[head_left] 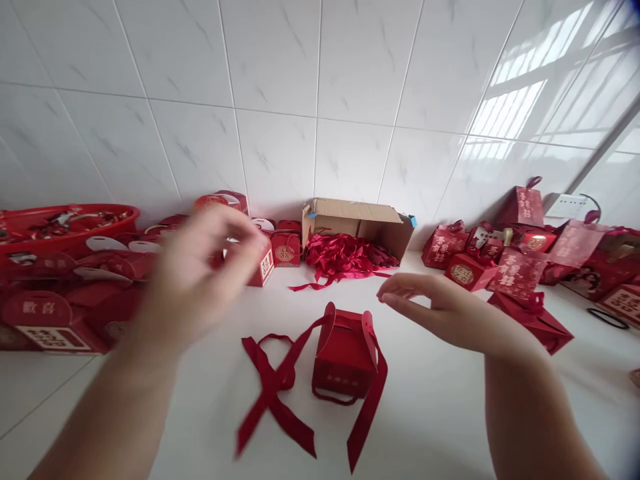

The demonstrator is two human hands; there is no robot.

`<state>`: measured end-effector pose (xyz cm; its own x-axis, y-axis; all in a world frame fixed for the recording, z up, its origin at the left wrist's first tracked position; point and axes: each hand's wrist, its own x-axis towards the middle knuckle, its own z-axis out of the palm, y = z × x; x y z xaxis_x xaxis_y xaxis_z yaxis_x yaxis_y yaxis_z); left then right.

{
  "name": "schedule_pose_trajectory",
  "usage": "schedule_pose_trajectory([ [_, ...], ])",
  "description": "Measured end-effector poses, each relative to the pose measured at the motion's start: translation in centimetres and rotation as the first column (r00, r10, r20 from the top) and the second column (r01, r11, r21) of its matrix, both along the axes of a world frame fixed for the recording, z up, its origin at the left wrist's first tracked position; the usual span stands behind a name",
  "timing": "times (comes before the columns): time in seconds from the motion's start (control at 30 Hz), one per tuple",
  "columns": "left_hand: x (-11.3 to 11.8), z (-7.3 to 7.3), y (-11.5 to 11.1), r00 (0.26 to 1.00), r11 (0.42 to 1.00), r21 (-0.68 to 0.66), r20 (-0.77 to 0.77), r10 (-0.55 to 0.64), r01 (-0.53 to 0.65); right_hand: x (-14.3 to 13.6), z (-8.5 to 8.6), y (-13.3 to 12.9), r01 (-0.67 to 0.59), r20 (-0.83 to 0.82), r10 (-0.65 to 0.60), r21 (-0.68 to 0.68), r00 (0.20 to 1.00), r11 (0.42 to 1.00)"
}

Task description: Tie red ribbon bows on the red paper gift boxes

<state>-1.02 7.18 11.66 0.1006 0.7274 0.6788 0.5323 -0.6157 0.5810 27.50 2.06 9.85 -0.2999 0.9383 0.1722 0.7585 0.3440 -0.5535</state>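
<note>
Both forearms up close, low in view. L hand (200, 273) blurry, raised over counter (450, 413), fingers curled loose, holds nothing I can see. R hand (440, 307) open, fingers flat & together, palm down, touches nothing. Small red box (345, 360) stands mid counter, between hands, below them. Red ribbon (275, 387) runs under box, ends crossed on its left, one end at right. Cardboard box (357, 223) w/ red ribbon pile (345, 257) at back edge by tile wall. More red boxes (65, 293) along left edge, red bags (520, 257) at right.
</note>
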Motion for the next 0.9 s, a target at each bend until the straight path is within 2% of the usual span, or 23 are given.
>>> schedule_pose_trajectory([
  [0.03, 0.9, -0.9, 0.3, 0.988, 0.988, -0.118, -0.110, -0.111, 0.098, 0.2, -0.7, 0.2, 0.003, 0.015, -0.002, -0.060, 1.000, 0.998],
  [0.1, 2.5, -3.2, 1.0, 0.928, 0.876, -0.412, -0.155, -0.339, 0.251, 0.6, -2.6, 0.5, 0.030, 0.029, -0.025, -0.173, 0.999, 0.984],
  [0.17, 3.6, -5.6, 1.7, 0.875, 0.755, -0.554, -0.094, -0.474, 0.350, 0.7, -4.8, 0.8, 0.049, -0.020, -0.056, -0.241, 0.998, 0.969],
  [0.23, 4.1, -7.7, 1.9, 0.848, 0.675, -0.631, -0.050, -0.527, 0.382, 0.4, -7.0, 0.9, 0.040, -0.137, -0.085, -0.302, 0.987, 0.953],
  [0.3, 4.3, -9.1, 1.6, 0.858, 0.662, -0.642, -0.014, -0.514, 0.386, 0.0, -8.7, 1.1, 0.035, -0.281, -0.136, -0.337, 0.950, 0.941],
  [0.4, 4.2, -9.9, 0.8, 0.890, 0.654, -0.651, 0.078, -0.448, 0.386, -0.5, -9.9, 1.2, -0.005, -0.425, -0.164, -0.369, 0.890, 0.929],
  [0.47, 4.0, -9.8, 0.2, 0.880, 0.562, -0.702, 0.205, -0.428, 0.437, -0.5, -10.0, 1.2, -0.078, -0.495, -0.146, -0.405, 0.857, 0.911],
  [0.57, 3.5, -9.2, -0.5, 0.837, 0.367, -0.762, 0.410, -0.363, 0.533, -0.3, -9.7, 0.8, -0.183, -0.571, -0.122, -0.447, 0.812, 0.875],
  [0.6, 3.4, -9.0, -0.6, 0.831, 0.332, -0.768, 0.451, -0.327, 0.548, -0.2, -9.6, 0.7, -0.194, -0.573, -0.118, -0.454, 0.811, 0.870],
  [0.63, 3.2, -8.8, -0.7, 0.830, 0.320, -0.769, 0.475, -0.291, 0.553, -0.1, -9.5, 0.5, -0.192, -0.565, -0.118, -0.460, 0.817, 0.867],
  [0.73, 3.0, -8.6, -0.8, 0.838, 0.342, -0.766, 0.492, -0.236, 0.545, -0.2, -9.6, 0.1, -0.163, -0.556, -0.145, -0.466, 0.818, 0.870],
  [0.9, 3.3, -8.8, -0.6, 0.851, 0.411, -0.746, 0.434, -0.295, 0.523, -0.3, -9.8, -0.1, -0.183, -0.677, -0.160, -0.406, 0.718, 0.895],
])
